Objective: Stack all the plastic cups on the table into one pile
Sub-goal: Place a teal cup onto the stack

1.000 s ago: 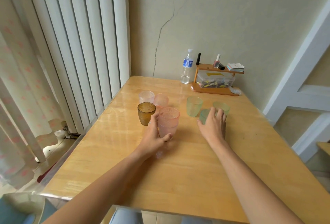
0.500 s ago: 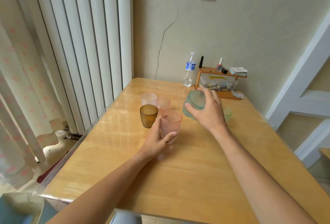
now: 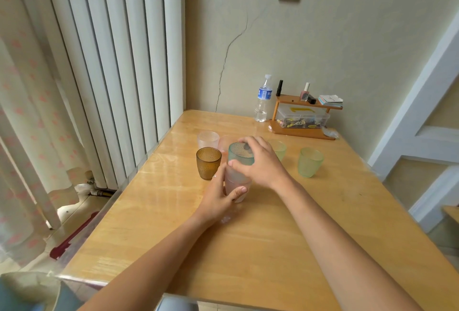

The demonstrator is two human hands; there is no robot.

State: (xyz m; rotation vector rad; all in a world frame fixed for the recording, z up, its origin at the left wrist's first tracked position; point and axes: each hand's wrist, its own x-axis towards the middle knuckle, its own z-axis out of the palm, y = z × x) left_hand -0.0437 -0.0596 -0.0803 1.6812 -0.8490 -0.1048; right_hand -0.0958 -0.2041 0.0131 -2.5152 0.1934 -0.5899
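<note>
My left hand (image 3: pixel 221 195) grips a pink cup (image 3: pixel 236 183) that stands on the wooden table (image 3: pixel 248 248). My right hand (image 3: pixel 260 164) holds a teal cup (image 3: pixel 239 153) by its rim, its lower part set inside the pink cup. A brown cup (image 3: pixel 208 166) stands just left of them. Behind are a clear cup (image 3: pixel 208 139) and another pink cup (image 3: pixel 224 142), partly hidden. Two light green cups stand to the right: one (image 3: pixel 278 149) behind my right hand, one (image 3: pixel 310 165) apart.
A water bottle (image 3: pixel 263 99) and a small wooden shelf (image 3: pixel 301 117) with a plastic box and small bottles stand at the table's far edge by the wall. Vertical blinds (image 3: pixel 111 62) hang left of the table. A white door frame (image 3: pixel 422 117) is at the right.
My right hand lifted the teal cup from the right side and carried it left onto the pink cup. My left hand stayed on the pink cup.
</note>
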